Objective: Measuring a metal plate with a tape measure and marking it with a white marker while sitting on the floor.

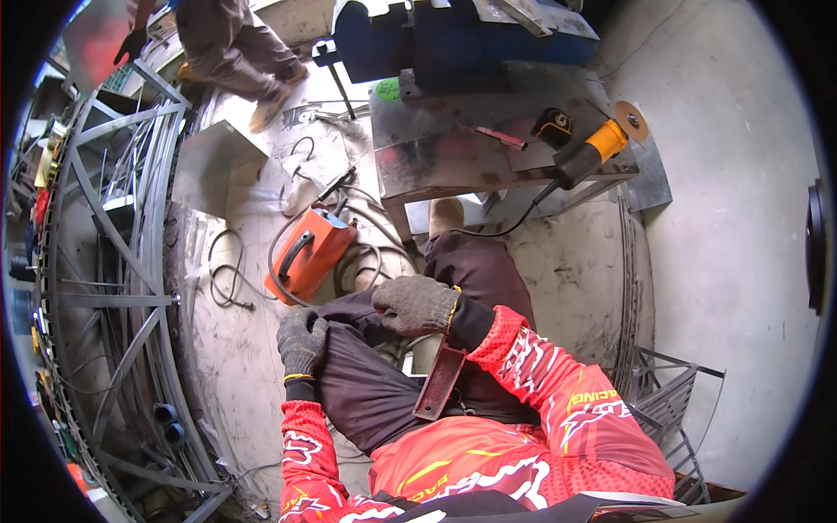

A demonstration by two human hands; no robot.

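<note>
My left hand (302,342), in a dark grey knit glove, is closed on the left leg of my dark trousers (366,383), near the knee. My right hand (417,307), gloved the same way, hovers over my lap with its fingers curled in. Whatever those fingers may hold is hidden beneath the glove. Below the right wrist, a reddish-brown metal channel piece (438,383) leans at a slant against my right thigh. Ahead, an orange welding machine (316,254) with a black handle stands on the floor among coiled cables.
A metal-topped bench (418,161) in front carries a yellow-and-black angle grinder (593,157), a tape measure (552,128) and a red pen-like tool (499,137). Steel frames (118,301) crowd the left. Another person (235,48) stands at upper left. A wall (724,218) bounds the right.
</note>
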